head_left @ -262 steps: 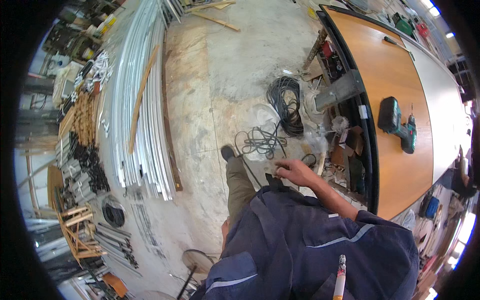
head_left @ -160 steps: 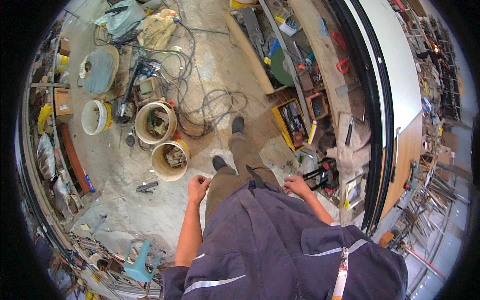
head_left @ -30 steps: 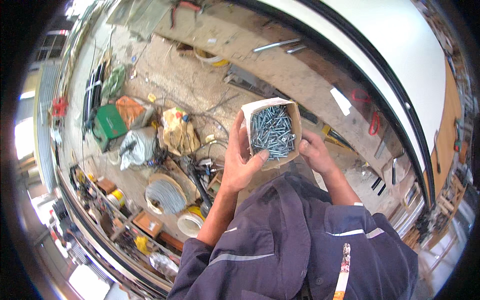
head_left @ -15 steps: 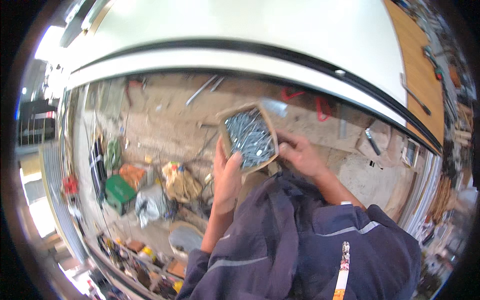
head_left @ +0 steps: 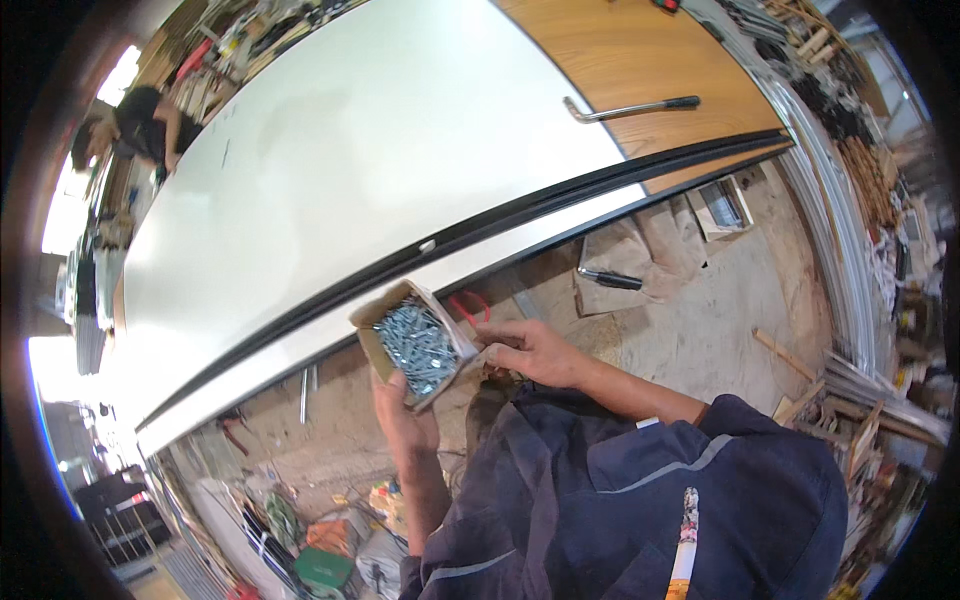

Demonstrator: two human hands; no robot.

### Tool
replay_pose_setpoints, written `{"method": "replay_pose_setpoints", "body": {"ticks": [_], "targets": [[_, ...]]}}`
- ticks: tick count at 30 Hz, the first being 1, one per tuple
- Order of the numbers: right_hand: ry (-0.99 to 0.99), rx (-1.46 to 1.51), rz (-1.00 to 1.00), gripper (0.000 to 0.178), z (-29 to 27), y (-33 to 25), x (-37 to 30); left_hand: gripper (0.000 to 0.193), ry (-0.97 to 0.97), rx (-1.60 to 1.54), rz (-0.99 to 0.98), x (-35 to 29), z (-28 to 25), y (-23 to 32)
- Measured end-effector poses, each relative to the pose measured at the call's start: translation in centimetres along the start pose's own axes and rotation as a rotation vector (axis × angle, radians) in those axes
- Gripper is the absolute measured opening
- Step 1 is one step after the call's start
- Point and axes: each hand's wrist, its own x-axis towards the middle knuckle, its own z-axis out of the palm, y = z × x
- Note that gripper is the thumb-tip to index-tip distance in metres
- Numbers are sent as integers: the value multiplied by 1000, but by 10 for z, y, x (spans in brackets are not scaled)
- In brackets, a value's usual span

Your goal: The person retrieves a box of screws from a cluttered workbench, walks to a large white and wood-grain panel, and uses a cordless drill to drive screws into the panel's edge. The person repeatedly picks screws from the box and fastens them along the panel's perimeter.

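Note:
A small open cardboard box (head_left: pixel 372 352), tilted, is filled with loose silvery screws (head_left: pixel 415 342). My left hand (head_left: pixel 407 425) grips its lower side, with the thumb over the rim and the other fingers hidden beneath. At the box's right corner, my right hand (head_left: pixel 540 355) has its thumb and fingers closed on the cardboard edge. Just above the box lies the long dark-edged rim of a white panel (head_left: pixel 380 170).
An L-shaped wrench (head_left: pixel 640 108) lies across the white panel and a wood-grain board (head_left: pixel 690 50). Below the rim are a black-handled tool (head_left: pixel 612 280), a small open box (head_left: pixel 705 215) and a red handle (head_left: pixel 468 308). Another person (head_left: pixel 145 125) is at far left. A cigarette (head_left: pixel 684 555) juts in below.
My view has turned to the right, showing more of the white panel and another person. Both hands keep the box, now close to the panel's rim; my right hand has shifted to its corner.

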Motion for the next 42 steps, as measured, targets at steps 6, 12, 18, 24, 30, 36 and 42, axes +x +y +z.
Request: {"method": "replay_pose_setpoints", "body": {"ticks": [6,12,18,24,30,36,42], "targets": [[379,-79,21,46,-49,10,-25,40,44,23,-60,124,23,34],[626,-68,66,45,-72,40,-73,34,-19,122,-25,229,26,49],[735,-104,51,39,-56,54,-52,52,27,1130,511,284,-9,52],[744,-213,-56,37,-67,4,-12,46,293,1148,394,224,-56,68],[831,-343,-127,54,-110,-76,47,49,727,1178,655,186,-175,123],[788,-606,343,49,-144,-99,86,55,665,831,158,209,-259,156],[844,-505,291,37,-162,-82,101,55,688,588,-71,234,-305,169]]}}
